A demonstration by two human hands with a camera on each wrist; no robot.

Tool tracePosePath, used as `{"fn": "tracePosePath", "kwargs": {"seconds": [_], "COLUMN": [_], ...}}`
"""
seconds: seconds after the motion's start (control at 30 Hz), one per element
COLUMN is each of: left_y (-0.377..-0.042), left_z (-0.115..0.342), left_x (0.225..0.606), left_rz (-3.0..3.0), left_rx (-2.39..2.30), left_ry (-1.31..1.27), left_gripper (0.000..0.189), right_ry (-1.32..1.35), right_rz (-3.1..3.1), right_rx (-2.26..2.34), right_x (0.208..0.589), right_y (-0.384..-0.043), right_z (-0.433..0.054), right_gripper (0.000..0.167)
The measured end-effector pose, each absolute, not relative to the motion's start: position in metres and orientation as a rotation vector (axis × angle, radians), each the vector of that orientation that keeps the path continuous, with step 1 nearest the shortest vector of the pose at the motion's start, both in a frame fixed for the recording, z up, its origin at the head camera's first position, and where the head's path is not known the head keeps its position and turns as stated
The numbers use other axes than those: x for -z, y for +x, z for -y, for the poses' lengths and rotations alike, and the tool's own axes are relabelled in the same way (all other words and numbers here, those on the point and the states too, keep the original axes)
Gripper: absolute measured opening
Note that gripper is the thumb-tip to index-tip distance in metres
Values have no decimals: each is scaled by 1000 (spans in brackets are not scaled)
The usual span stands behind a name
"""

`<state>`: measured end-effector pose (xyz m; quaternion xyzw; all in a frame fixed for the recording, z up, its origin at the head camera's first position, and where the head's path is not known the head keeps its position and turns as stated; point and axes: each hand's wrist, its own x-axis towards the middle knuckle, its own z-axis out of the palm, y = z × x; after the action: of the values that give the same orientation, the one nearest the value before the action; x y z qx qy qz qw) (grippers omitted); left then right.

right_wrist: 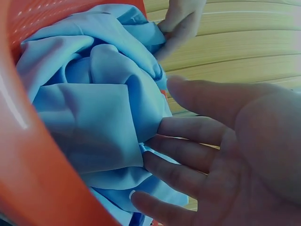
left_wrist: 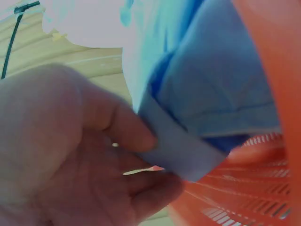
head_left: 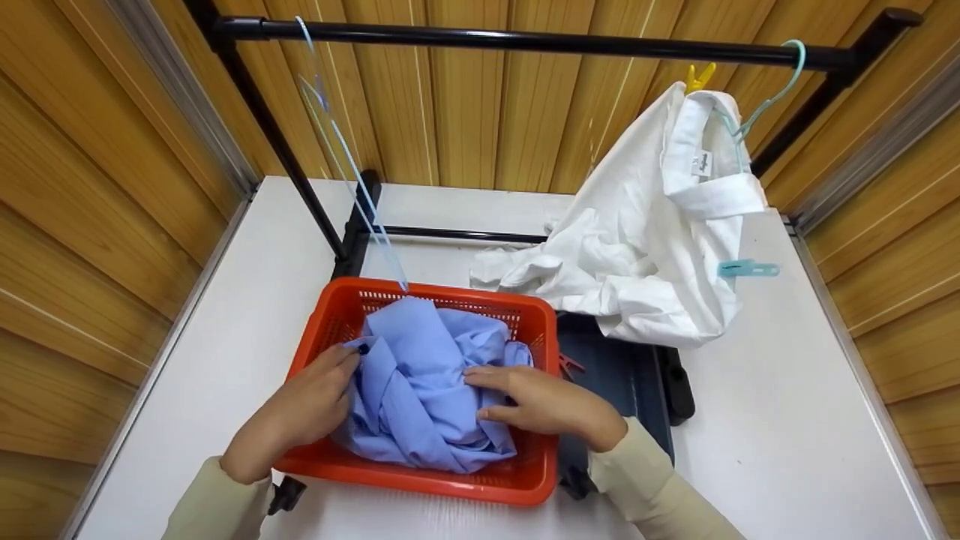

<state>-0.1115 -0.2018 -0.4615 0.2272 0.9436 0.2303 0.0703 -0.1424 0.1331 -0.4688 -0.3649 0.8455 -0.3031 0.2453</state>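
Touching blue cloth (right_wrist: 89, 122) with right hand (right_wrist: 240, 165) — fingers extended, thumb set apart. Near top, left hand (right_wrist: 183, 16) at cloth's edge. Lying bunched and folded in red basket (right_wrist: 28, 146), glossy rim along left side. Behind — wood-plank wall (right_wrist: 244, 52), seams roughly horizontal.

Blue cloth (head_left: 424, 375) largely hides the bottom of the red basket (head_left: 420, 487).
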Motion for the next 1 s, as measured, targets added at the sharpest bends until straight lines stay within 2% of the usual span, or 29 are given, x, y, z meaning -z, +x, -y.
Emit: {"fn": "tracePosePath", "kwargs": {"seconds": [0.1, 0.27, 0.33, 0.6, 1.0], "left_y": [-107, -95, -91, -87, -99], "left_z": [192, 175, 169, 162, 160], "left_x": [458, 461, 465, 475, 480], "left_rz": [-2872, -2699, -2612, -2532, -2515], "left_rx": [-712, -622, -568, -564, -625], "left_ry": [775, 963, 991, 970, 920], "left_gripper": [60, 113, 124, 115, 108], "right_ry": [-1015, -1058, -1042, -962, -897], "right_rz": [-2305, -2314, -2310, -2301, -2333], "right_rx": [847, 857, 856, 883, 943], "right_x": [468, 467, 466, 464, 463], "right_y": [-142, -141, -141, -141, -140], "right_z": [-134, -136, -136, -136, -140], "right_gripper": [51, 49, 49, 50, 57]}}
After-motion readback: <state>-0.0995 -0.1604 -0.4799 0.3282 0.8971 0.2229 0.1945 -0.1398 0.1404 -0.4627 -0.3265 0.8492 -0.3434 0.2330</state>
